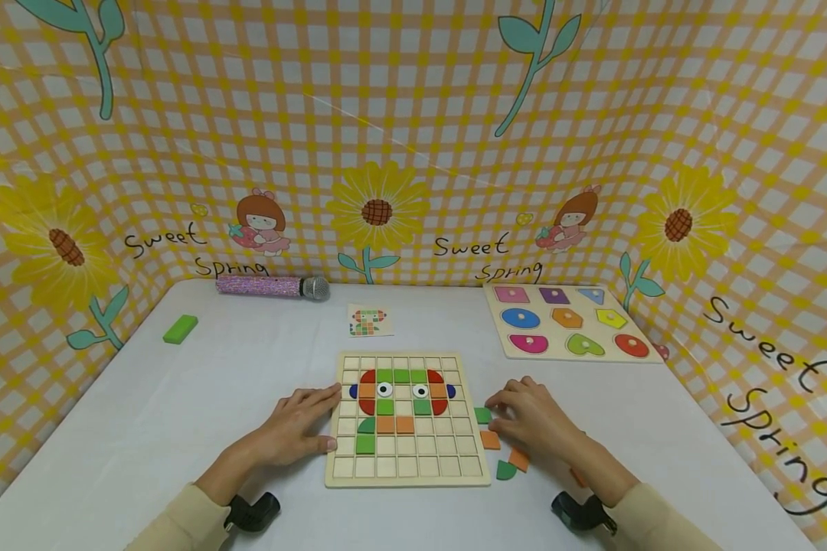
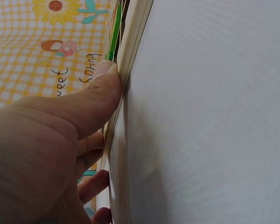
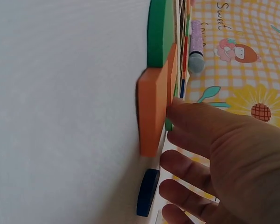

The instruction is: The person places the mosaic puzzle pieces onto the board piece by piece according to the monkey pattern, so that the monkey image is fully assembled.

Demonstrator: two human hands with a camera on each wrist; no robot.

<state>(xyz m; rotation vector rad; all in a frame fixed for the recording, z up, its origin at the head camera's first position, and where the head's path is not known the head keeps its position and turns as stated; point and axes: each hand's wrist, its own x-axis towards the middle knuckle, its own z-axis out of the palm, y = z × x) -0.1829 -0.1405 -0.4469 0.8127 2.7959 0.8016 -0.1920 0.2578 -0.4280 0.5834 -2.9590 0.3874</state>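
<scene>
A wooden grid board carries red, green, orange and blue tiles and two eye discs, laid out like a face. Along its left edge rest the thumb and fingertips of my left hand, seen close in the left wrist view. Just off the right edge, my right hand pinches a green square tile between thumb and index finger. Near that hand lie an orange square, another orange tile and a green quarter-round. A dark blue piece shows below the fingers in the right wrist view.
A small picture card lies behind the board. Farther back are a glittery microphone and a green block on the left, and a shape puzzle on the right. Checked cloth walls the table.
</scene>
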